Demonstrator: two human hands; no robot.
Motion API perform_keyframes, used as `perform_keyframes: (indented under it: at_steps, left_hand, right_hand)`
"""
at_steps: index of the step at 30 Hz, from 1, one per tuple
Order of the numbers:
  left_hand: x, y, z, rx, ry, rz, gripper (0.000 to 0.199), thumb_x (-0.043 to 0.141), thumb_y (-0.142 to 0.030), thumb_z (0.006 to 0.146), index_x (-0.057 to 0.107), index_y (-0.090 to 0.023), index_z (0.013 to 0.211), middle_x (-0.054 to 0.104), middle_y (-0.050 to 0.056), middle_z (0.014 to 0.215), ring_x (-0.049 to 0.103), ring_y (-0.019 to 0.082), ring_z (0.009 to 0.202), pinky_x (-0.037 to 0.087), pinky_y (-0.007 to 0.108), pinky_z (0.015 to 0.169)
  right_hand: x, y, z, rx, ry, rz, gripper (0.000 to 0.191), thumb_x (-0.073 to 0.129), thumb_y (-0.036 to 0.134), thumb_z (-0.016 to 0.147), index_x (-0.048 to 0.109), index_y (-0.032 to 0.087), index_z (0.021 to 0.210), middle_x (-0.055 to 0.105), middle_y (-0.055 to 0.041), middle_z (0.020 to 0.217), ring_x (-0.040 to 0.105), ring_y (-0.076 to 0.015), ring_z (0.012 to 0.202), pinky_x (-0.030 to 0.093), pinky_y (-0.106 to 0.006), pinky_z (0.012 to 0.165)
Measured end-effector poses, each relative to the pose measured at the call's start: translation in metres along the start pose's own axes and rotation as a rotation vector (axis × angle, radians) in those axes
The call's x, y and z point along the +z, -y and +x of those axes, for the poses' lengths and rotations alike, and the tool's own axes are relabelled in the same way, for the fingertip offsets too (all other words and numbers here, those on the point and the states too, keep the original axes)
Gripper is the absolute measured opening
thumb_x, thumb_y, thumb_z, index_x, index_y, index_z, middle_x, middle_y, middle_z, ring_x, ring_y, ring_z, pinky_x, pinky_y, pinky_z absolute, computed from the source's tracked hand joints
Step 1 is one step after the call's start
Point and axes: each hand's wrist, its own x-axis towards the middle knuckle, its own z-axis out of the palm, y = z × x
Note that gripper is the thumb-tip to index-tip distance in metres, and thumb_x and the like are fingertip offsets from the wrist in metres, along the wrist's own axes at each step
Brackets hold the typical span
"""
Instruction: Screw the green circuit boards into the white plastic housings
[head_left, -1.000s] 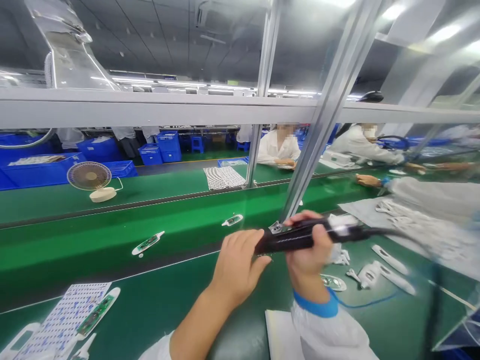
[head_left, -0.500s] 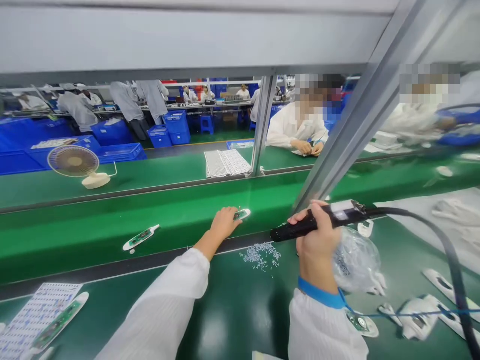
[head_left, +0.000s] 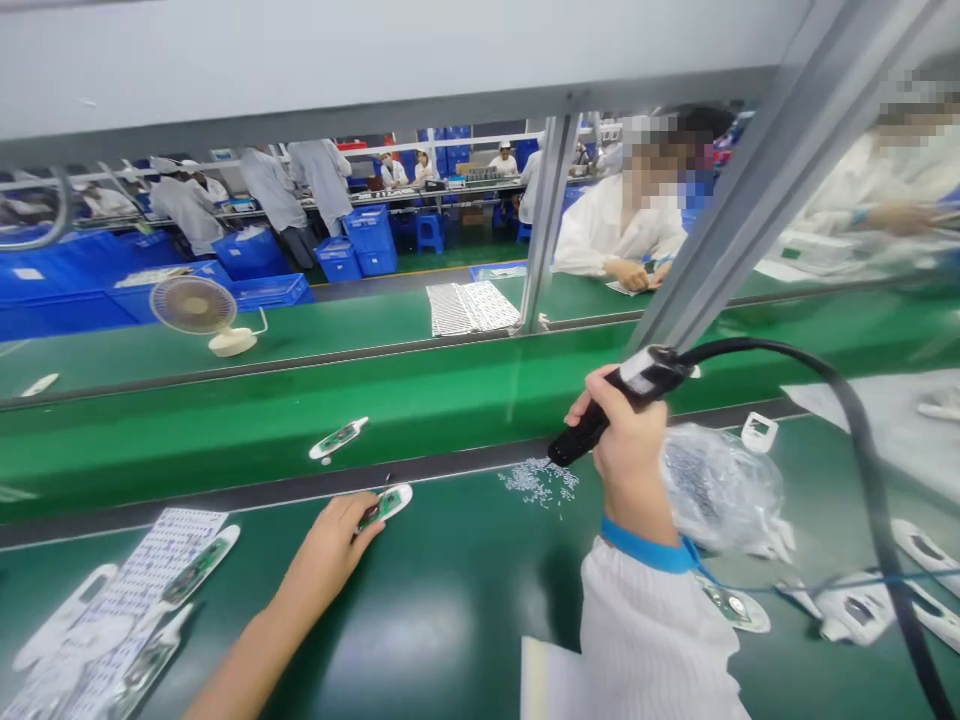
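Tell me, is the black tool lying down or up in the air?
Up in the air: the right hand grips the black corded tool above the green workbench, not resting on it.

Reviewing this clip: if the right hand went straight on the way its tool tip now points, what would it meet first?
Probably the scattered small silvery parts, likely screws, on the green bench mat, just past the tip of the black electric screwdriver in the right hand. Depth is hard to judge here.
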Motion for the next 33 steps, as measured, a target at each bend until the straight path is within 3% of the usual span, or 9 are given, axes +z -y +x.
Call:
perform_keyframes:
  at_steps: [4, 6, 10, 14, 18, 23, 28, 30, 33]
  left_hand:
    - [0.0, -0.014, -0.038, -0.028, -0.085, 0.065, 0.035, 0.048, -0.046, 0.101, 0.065, -0.02, 0.118, 0.068, 0.013, 0.125, 0.064, 0.031, 0.116, 0.053, 0.049, 0.096]
    - [0.014, -0.054, -0.041, 0.05, -0.107, 0.026, 0.035, 0.05, -0.043, 0.101, 0.063, -0.021, 0.124, 0.064, 0.014, 0.134, 0.058, 0.031, 0.126, 0.048, 0.051, 0.104]
    - [0.059, -0.155, -0.045, 0.38, 0.095, -0.234, 0.043, 0.057, -0.052, 0.096, 0.058, -0.024, 0.129, 0.06, 0.007, 0.142, 0.056, 0.024, 0.129, 0.046, 0.04, 0.108]
    - [0.107, -0.214, -0.057, 0.52, 0.098, -0.145, 0.03, 0.065, -0.044, 0.094, 0.064, -0.018, 0.11, 0.071, 0.004, 0.117, 0.063, 0.021, 0.108, 0.047, 0.035, 0.101]
    - [0.139, -0.229, -0.073, 0.52, -0.126, -0.011, 0.014, 0.065, -0.031, 0.093, 0.064, -0.02, 0.084, 0.071, 0.001, 0.09, 0.062, 0.018, 0.084, 0.048, 0.034, 0.086]
    - [0.096, -0.189, -0.041, 0.436, -0.152, -0.14, 0.025, 0.051, -0.043, 0.098, 0.066, -0.025, 0.106, 0.072, 0.002, 0.112, 0.061, 0.023, 0.107, 0.044, 0.042, 0.098]
    - [0.019, -0.066, 0.083, 0.081, -0.051, 0.088, 0.033, 0.04, -0.03, 0.101, 0.066, -0.018, 0.116, 0.069, 0.013, 0.123, 0.058, 0.029, 0.118, 0.042, 0.048, 0.104]
    - [0.006, -0.021, 0.127, -0.142, 0.008, 0.246, 0.041, 0.039, -0.035, 0.101, 0.061, -0.014, 0.128, 0.06, 0.017, 0.138, 0.051, 0.035, 0.128, 0.041, 0.053, 0.105]
    - [0.002, 0.017, 0.161, -0.234, 0.199, 0.312, 0.046, 0.041, -0.043, 0.1, 0.062, -0.014, 0.127, 0.055, 0.019, 0.145, 0.047, 0.039, 0.135, 0.042, 0.052, 0.105]
  right_hand:
    - [0.016, 0.01, -0.007, -0.027, 0.031, -0.025, 0.017, 0.076, 0.028, 0.075, 0.062, 0.019, 0.077, 0.059, 0.0042, 0.05, 0.055, -0.0156, 0.04, 0.047, -0.027, 0.043]
    - [0.021, 0.015, -0.011, -0.052, 0.057, -0.05, 0.016, 0.076, 0.028, 0.076, 0.062, 0.019, 0.078, 0.059, 0.0041, 0.05, 0.055, -0.0155, 0.04, 0.047, -0.027, 0.043]
    - [0.027, 0.024, -0.017, -0.103, 0.061, -0.083, 0.016, 0.077, 0.03, 0.076, 0.064, 0.02, 0.078, 0.059, 0.0038, 0.049, 0.054, -0.0163, 0.039, 0.047, -0.029, 0.042]
    - [0.023, 0.029, -0.02, -0.139, 0.082, -0.13, 0.012, 0.078, 0.029, 0.077, 0.066, 0.024, 0.077, 0.059, 0.0032, 0.05, 0.054, -0.0182, 0.04, 0.047, -0.032, 0.042]
    - [0.011, 0.025, -0.02, -0.134, 0.077, -0.162, 0.016, 0.08, 0.029, 0.073, 0.066, 0.021, 0.074, 0.059, 0.0025, 0.049, 0.054, -0.0182, 0.038, 0.046, -0.031, 0.041]
    - [-0.003, 0.006, -0.016, -0.121, 0.068, -0.136, 0.018, 0.079, 0.028, 0.072, 0.064, 0.018, 0.075, 0.06, 0.0025, 0.049, 0.056, -0.0168, 0.039, 0.048, -0.029, 0.043]
    - [-0.013, -0.011, -0.01, -0.039, 0.05, -0.07, 0.019, 0.079, 0.029, 0.074, 0.063, 0.019, 0.075, 0.059, 0.0035, 0.05, 0.055, -0.0162, 0.04, 0.048, -0.029, 0.043]
    - [-0.014, -0.015, -0.009, 0.001, 0.074, -0.071, 0.019, 0.079, 0.03, 0.074, 0.063, 0.019, 0.075, 0.059, 0.0029, 0.05, 0.056, -0.0162, 0.04, 0.048, -0.028, 0.043]
    - [-0.015, -0.016, -0.01, 0.044, 0.091, -0.073, 0.019, 0.078, 0.03, 0.074, 0.063, 0.018, 0.074, 0.059, 0.0028, 0.05, 0.056, -0.0153, 0.041, 0.048, -0.027, 0.044]
